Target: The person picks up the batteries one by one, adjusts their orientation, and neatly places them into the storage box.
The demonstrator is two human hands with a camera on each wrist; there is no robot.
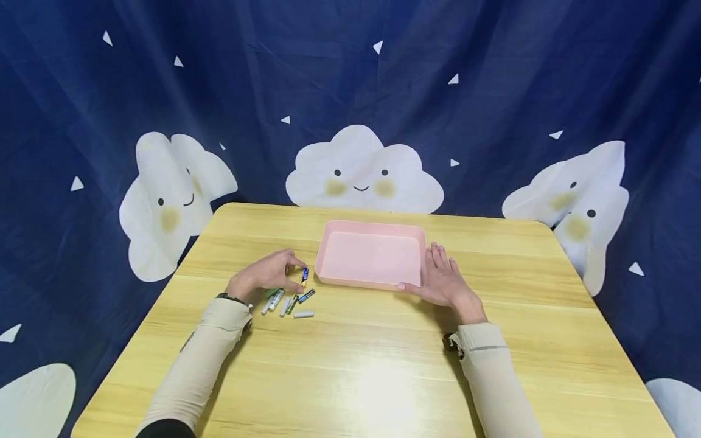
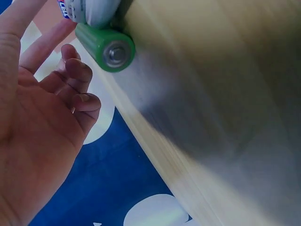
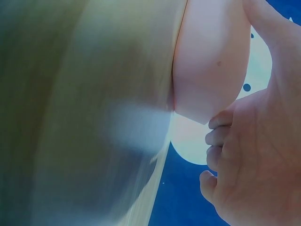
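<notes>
At the left of the pink tray (image 1: 372, 284), my left hand (image 1: 269, 271) pinches a blue and yellow battery (image 1: 305, 277) between thumb and index finger. Loose batteries lie just in front of that hand, among them a green one (image 1: 292, 304), a blue one (image 1: 306, 296) and a white one (image 1: 303, 314). The left wrist view has a green battery (image 2: 106, 47) close up, with the other fingers (image 2: 77, 70) loosely bent beside it. My right hand (image 1: 440, 283) rests against the tray's right end, fingers straight, thumb at the front rim. In the right wrist view the tray wall (image 3: 211, 56) hides the tray's inside.
A wooden table (image 1: 350, 365) carries everything. The tray stands towards its far edge, with a bare inner floor (image 1: 372, 255). Behind the table hangs a dark blue curtain (image 1: 328, 79) with white clouds.
</notes>
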